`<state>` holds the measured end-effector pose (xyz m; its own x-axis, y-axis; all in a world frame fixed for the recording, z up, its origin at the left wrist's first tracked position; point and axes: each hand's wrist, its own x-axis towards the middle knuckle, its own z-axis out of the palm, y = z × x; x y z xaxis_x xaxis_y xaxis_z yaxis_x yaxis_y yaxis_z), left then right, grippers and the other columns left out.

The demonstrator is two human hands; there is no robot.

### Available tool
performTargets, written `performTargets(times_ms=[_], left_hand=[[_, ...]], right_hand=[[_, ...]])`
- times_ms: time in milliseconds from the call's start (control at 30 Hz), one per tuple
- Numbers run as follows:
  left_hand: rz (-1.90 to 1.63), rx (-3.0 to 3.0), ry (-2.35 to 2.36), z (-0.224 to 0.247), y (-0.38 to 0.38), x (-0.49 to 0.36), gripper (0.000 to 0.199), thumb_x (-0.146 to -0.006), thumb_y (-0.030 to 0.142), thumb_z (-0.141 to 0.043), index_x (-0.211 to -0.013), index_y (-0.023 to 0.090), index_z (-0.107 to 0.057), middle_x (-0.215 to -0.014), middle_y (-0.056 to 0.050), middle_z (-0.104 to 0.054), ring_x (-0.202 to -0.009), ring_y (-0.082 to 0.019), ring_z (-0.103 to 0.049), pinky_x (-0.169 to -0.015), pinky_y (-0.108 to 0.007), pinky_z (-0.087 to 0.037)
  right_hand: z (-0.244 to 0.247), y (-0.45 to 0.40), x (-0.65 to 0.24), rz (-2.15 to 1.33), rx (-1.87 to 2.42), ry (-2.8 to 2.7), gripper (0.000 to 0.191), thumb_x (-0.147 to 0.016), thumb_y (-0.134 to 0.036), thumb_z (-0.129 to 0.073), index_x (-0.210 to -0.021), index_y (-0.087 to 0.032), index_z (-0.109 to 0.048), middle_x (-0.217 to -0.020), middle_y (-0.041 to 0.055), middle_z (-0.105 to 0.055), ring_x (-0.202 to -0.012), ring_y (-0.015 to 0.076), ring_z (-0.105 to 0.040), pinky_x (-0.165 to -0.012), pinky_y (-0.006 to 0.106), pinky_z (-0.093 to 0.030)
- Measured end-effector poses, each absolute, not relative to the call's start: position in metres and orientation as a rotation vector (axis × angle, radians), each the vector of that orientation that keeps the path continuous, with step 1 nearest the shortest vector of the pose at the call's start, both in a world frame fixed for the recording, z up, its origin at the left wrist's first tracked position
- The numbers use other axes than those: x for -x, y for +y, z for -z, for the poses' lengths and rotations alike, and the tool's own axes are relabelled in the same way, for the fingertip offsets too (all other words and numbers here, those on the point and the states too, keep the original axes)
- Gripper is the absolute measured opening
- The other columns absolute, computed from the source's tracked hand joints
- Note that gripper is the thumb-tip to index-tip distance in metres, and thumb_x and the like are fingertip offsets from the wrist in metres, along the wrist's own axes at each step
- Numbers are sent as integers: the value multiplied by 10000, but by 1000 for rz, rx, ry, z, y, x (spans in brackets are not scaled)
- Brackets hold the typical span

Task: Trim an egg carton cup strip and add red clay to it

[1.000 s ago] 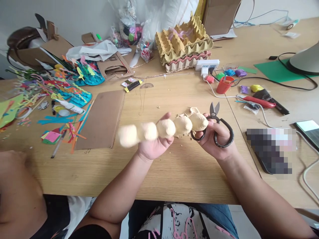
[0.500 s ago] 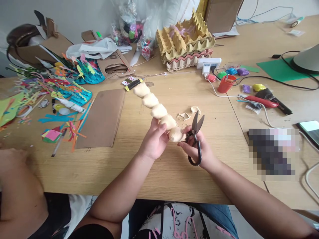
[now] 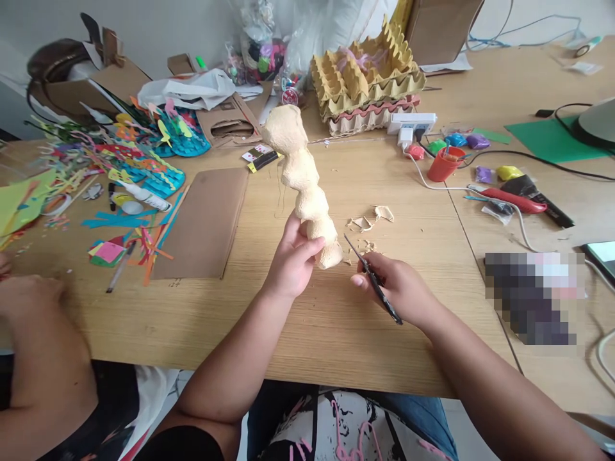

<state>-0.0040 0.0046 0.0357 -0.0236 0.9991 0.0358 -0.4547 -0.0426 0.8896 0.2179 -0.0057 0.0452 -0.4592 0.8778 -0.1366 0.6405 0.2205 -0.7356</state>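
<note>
A strip of several joined, cream-coloured egg-carton cups point(image 3: 310, 173) is raised over the table, its far end tilted up. My left hand point(image 3: 293, 262) is wrapped round its near end. My right hand point(image 3: 396, 285) holds black scissors point(image 3: 379, 291) by the handles, their blades pointing up and left, apart from the strip. Small cream offcuts point(image 3: 369, 221) lie on the table between and beyond my hands.
A cardboard sheet point(image 3: 204, 224) lies left of my left hand, with paper strips and a glue bottle point(image 3: 147, 195) past it. Egg trays point(image 3: 368, 80) are stacked at the back. A red cup point(image 3: 446, 165) stands right. Another person's arm point(image 3: 43, 326) rests at far left.
The strip has been raised and turned more upright by my left hand. The scissors have moved away from its near end and now appear edge-on with their blades together.
</note>
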Motion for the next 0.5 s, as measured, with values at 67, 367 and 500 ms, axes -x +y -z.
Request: performTargets(times_ms=[67, 367, 500], left_hand=[[-1457, -863, 850, -37, 5, 4, 645, -770, 346, -884, -1371, 348, -650, -1094, -19, -695, -960, -182, -635, -787, -267, -510], [-1486, -863, 835, -38, 4, 1, 672, -762, 323, -878, -1388, 356, -639, -1053, -7, -684, -922, -158, -631, -775, -257, -522], [-1502, -878, 852, -38, 3, -1, 651, -763, 338, -892, -1366, 355, -646, -1052, -13, -683, -933, -169, -633, -785, -267, -516]], right_hand=[[-47, -9, -214, -1050, 1440, -2244, 422, -994, -670, -561, -895, -261, -594, -683, -9, -640, -625, 188, -569, -613, 290, -336], [-41, -9, -211, -713, 1634, -2297, 449, -974, -711, -572, -975, -270, -653, -678, 14, -671, -599, 212, -598, -578, 306, -272], [-40, -10, -211, -650, 1623, -2312, 524, -976, -764, -530, -986, -263, -687, -657, 25, -669, -591, 213, -593, -575, 310, -276]])
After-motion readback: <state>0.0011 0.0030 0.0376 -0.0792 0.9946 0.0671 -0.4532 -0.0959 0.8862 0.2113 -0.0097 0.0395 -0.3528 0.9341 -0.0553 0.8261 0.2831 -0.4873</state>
